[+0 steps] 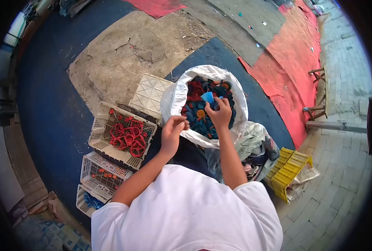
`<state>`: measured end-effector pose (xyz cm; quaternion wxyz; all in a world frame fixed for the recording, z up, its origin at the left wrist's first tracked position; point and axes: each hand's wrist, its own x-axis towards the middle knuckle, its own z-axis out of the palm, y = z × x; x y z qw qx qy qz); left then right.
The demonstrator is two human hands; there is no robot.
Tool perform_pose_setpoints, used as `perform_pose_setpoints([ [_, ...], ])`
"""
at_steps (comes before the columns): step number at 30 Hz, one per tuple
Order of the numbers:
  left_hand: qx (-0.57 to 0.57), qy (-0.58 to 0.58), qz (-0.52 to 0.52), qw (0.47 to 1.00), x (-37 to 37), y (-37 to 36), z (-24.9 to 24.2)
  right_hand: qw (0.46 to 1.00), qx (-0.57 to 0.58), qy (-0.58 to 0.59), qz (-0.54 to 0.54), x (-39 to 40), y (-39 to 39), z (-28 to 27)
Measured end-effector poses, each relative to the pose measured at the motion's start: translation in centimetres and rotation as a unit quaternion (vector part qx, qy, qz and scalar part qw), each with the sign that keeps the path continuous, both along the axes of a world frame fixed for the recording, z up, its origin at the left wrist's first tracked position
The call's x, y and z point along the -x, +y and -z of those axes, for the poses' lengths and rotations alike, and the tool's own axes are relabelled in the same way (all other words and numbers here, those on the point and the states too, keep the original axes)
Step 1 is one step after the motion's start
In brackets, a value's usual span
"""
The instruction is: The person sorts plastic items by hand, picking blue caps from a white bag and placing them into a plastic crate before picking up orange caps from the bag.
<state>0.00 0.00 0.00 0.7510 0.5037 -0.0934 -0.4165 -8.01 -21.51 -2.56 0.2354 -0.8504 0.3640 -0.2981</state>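
A white woven sack [172, 98] stands wide in front of me, its rim folded outward. Inside lies a heap of small plastic parts [202, 121], mostly dark blue-green, with red and orange ones among them. Over the heap, my right hand [220, 113] pinches a light blue, cup-shaped plastic piece [207, 97] between thumb and fingers. My left hand [173, 131] is at the sack's near left rim, its fingers curled together; what they hold, if anything, is hidden.
Left of the sack are a crate of red ring-shaped parts [94, 133], a crate with orange pieces [85, 169], a crate with blue pieces [80, 201] and a pale crate [150, 94]. A clear plastic bag [253, 140] and yellow crates [287, 171] stand right.
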Motion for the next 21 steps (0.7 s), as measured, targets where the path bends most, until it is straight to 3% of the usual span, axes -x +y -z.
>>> perform_pose_setpoints([
  [1, 0.018, -0.011, -0.001, 1.000, -0.7, -1.8, 0.1, 0.999, -0.030, -0.026, 0.011, -0.1, 0.5, 0.0],
  [2, 0.005, -0.115, 0.011, 0.993, -1.4, -3.4, 1.1, 0.997, -0.062, -0.051, 0.022, 0.0, 1.1, 0.0],
  [5, -0.042, 0.006, -0.026, 0.999, 0.6, -6.6, 2.4, 0.990, -0.068, -0.122, 0.018, 2.5, 4.3, -1.4],
  [7, -0.028, 0.162, 0.050, 0.985, 0.2, -7.9, 1.3, 0.988, -0.090, -0.127, 0.010, 3.2, 5.2, -2.1],
  [14, 0.024, 0.242, 0.105, 0.964, -0.3, -8.8, 3.0, 0.986, -0.125, -0.104, 0.023, 4.4, 6.2, -1.6],
  [21, 0.039, 0.259, 0.127, 0.957, -0.7, -9.2, 3.5, 0.957, -0.233, -0.161, 0.064, 5.0, 5.8, 0.3],
])
